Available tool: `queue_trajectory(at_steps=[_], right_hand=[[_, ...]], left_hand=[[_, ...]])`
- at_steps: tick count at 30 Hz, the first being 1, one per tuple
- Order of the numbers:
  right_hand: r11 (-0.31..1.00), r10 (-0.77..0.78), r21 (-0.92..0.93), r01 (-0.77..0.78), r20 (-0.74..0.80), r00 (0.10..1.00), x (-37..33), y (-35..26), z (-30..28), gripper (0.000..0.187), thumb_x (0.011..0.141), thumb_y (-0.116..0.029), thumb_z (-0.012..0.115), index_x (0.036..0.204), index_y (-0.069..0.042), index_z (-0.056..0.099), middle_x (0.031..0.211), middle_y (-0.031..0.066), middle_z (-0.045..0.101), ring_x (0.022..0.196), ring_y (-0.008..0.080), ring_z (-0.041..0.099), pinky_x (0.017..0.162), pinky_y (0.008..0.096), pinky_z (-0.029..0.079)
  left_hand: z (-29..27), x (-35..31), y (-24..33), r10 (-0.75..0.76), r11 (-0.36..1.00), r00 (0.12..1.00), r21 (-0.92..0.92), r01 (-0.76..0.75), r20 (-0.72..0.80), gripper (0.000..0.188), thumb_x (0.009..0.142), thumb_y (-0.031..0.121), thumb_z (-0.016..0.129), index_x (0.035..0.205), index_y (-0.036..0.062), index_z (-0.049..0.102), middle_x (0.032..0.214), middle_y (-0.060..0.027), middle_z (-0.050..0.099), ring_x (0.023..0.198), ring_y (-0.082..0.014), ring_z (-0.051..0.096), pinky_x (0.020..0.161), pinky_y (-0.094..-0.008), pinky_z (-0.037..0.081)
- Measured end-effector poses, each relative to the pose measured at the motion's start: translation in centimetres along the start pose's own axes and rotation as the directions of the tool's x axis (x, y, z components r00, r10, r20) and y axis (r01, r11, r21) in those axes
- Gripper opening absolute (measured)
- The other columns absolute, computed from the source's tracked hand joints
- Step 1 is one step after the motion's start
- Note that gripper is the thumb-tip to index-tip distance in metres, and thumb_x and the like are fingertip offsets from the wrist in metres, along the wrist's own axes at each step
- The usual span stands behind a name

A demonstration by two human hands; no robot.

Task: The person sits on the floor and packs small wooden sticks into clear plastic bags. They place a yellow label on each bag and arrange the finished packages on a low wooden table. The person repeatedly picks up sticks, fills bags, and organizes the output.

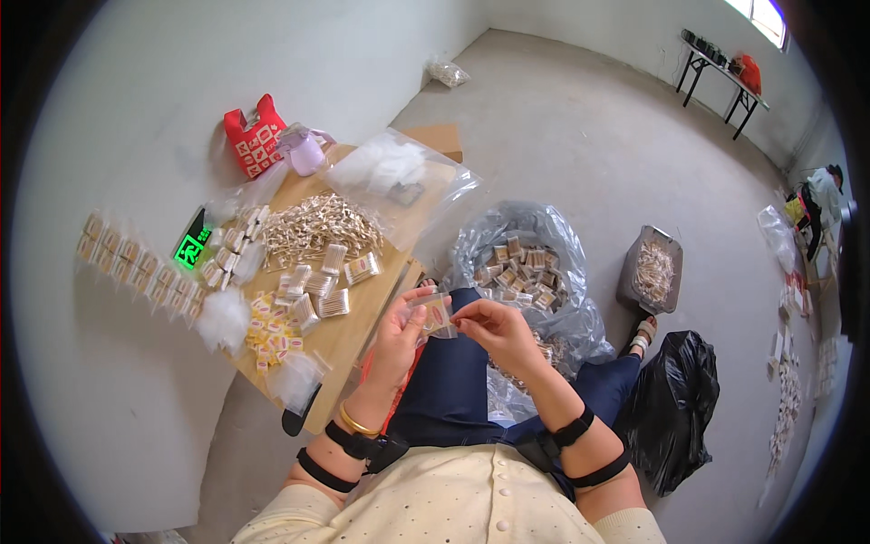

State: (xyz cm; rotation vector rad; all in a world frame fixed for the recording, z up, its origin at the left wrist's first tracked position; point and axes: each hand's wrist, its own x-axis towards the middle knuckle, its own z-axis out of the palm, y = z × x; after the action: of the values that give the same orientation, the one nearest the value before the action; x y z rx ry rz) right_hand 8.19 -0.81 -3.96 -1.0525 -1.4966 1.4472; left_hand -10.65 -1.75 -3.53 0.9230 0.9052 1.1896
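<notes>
Above my lap, a small clear plastic bag [437,316] with a yellow printed card showing in it is between my hands. My left hand [397,343] grips its left side, thumb on the front. At the bag's right edge, my right hand [501,332] pinches with thumb and fingertips. On the wooden table [372,304] to my left lie a heap of loose cotton swabs [322,227], several packs of swabs [317,284] and a scatter of small yellow cards [273,328]. Clear empty bags [297,379] sit at the table's near corner.
Filled swab packs [524,269] lie in a large clear plastic sack [580,317] ahead of my knees. A grey bin [625,288] of swabs and a black plastic bag [675,408] stand to the right. A lilac jug [306,159] and red bag [254,136] are at the far left.
</notes>
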Motion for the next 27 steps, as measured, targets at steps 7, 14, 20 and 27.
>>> queue_trajectory(at_steps=[7, 14, 20, 27], right_hand=[[0.987, 0.069, 0.148, -0.057, -0.075, 0.995, 0.8, -0.4, 1.6, 0.012, 0.09, -0.004, 0.06, 0.1, 0.002, 0.064, 0.088, 0.0036, 0.067, 0.084, 0.0082, 0.061, 0.077, 0.0234, 0.048], [0.999, 0.029, 0.037, -0.03, 0.026, 0.999, 2.8, 1.2, 3.6, 0.012, 0.09, -0.003, 0.06, 0.1, 0.003, 0.063, 0.091, 0.004, 0.066, 0.084, 0.0095, 0.062, 0.077, 0.0237, 0.049], [0.997, 0.082, -0.01, -0.082, 0.123, 0.989, 4.6, 1.0, 5.9, 0.012, 0.09, -0.003, 0.061, 0.1, 0.003, 0.062, 0.09, 0.0034, 0.065, 0.084, 0.01, 0.062, 0.077, 0.0231, 0.049], [0.988, 0.15, -0.014, -0.151, 0.249, 0.957, 7.3, 2.3, 10.6, 0.011, 0.085, -0.007, 0.065, 0.09, 0.002, 0.062, 0.076, 0.0005, 0.061, 0.071, 0.006, 0.057, 0.064, 0.0224, 0.046]], left_hand=[[-1.0, -0.9, -0.8, 0.124, 0.991, 0.991, 0.047, -0.122, -0.041, 0.029, 0.098, 0.007, 0.049, 0.126, -0.0031, 0.049, 0.124, -0.0155, 0.058, 0.11, -0.0196, 0.06, 0.094, -0.0305, 0.048], [-2.0, -2.2, 0.8, 0.269, 0.929, 0.957, 0.292, -0.227, -0.11, 0.031, 0.098, 0.009, 0.05, 0.126, -0.0033, 0.05, 0.112, -0.0134, 0.065, 0.099, -0.0132, 0.062, 0.087, -0.0259, 0.049], [-4.5, -3.1, 1.0, 0.288, 0.911, 0.939, 0.357, -0.208, -0.188, 0.034, 0.098, 0.012, 0.051, 0.13, -0.0016, 0.05, 0.11, -0.0109, 0.064, 0.094, -0.0103, 0.061, 0.083, -0.0231, 0.048], [-8.9, -4.3, 0.6, 0.284, 0.941, 0.914, 0.266, -0.208, -0.29, 0.034, 0.097, 0.009, 0.053, 0.128, -0.0024, 0.052, 0.112, -0.0118, 0.065, 0.101, -0.012, 0.06, 0.088, -0.0259, 0.047]])
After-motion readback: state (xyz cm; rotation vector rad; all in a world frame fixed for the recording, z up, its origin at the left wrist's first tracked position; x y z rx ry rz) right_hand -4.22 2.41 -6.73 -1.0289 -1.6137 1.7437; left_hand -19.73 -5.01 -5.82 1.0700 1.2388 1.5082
